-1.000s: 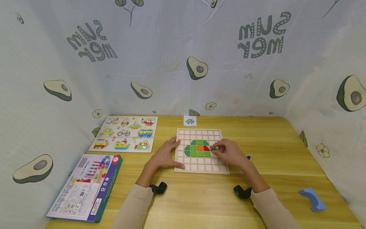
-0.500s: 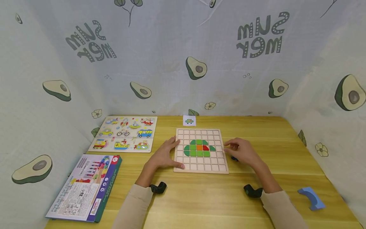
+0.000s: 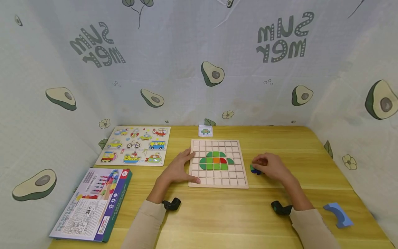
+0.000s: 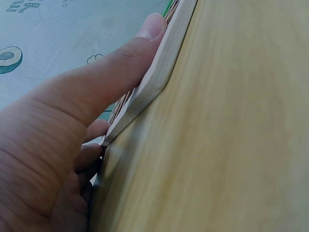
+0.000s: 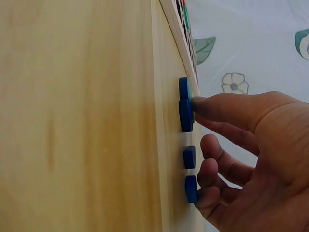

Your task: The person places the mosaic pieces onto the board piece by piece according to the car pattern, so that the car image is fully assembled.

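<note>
"FIVE SETS OF COLUMN" was printed on the purple-and-white cardboard box (image 3: 90,204), mirrored "SUMMER" on the pale fabric backdrop (image 3: 174,52). On the square wooden grid board (image 3: 224,174), green, orange and red tiles (image 3: 216,166) were set; its left side was touched by the spread left hand (image 3: 178,169). Right of it, small blue and green pieces (image 5: 185,116) were touched by the right hand (image 3: 272,167); whether gripped could not be told.

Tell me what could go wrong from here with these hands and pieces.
The right hand has its fingers close to several small blue pieces, so picking up one might nudge another. The left hand touches the grid board near its edge; a sudden push could slide it and perhaps jostle the coloured tiles.
</note>
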The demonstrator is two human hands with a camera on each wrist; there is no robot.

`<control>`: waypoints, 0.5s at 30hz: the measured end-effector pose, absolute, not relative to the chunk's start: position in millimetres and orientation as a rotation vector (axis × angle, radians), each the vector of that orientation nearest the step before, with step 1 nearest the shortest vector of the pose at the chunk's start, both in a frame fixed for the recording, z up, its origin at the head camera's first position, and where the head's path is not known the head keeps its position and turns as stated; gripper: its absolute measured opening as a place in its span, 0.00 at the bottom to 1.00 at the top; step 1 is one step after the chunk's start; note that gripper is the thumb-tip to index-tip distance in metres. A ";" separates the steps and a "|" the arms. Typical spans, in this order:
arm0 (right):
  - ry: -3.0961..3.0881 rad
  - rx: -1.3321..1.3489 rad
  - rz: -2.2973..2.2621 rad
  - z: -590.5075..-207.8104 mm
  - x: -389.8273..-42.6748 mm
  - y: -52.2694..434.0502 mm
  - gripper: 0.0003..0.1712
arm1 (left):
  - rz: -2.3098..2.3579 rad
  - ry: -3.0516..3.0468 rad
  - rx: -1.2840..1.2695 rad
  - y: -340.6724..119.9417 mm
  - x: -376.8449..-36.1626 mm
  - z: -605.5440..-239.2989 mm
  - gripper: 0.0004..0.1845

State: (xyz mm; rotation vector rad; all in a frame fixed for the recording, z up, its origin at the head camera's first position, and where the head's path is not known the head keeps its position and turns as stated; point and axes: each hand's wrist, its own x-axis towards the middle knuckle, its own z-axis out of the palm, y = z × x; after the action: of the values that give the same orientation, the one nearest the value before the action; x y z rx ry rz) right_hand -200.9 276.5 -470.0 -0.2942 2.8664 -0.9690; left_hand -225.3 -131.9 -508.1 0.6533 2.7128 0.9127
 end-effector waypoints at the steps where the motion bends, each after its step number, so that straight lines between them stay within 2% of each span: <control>1: 2.859 -0.290 -0.965 -470.6 -202.2 277.4 0.12 | 0.910 2.715 0.654 -132.1 -225.8 -508.6 0.65; 8: 2.857 -0.239 -0.974 -472.5 -208.4 278.8 0.12 | 0.910 2.713 0.662 -132.4 -225.0 -508.4 0.65; 15: 2.839 -0.327 -0.986 -469.8 -209.1 280.3 0.16 | 0.909 2.707 0.648 -132.7 -224.4 -506.6 0.65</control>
State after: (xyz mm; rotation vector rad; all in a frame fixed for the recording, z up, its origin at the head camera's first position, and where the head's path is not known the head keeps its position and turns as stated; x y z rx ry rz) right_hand -209.1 280.3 -469.8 -0.3271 2.8390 -0.9859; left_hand -224.4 -132.7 -506.6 0.6478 2.7067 0.9087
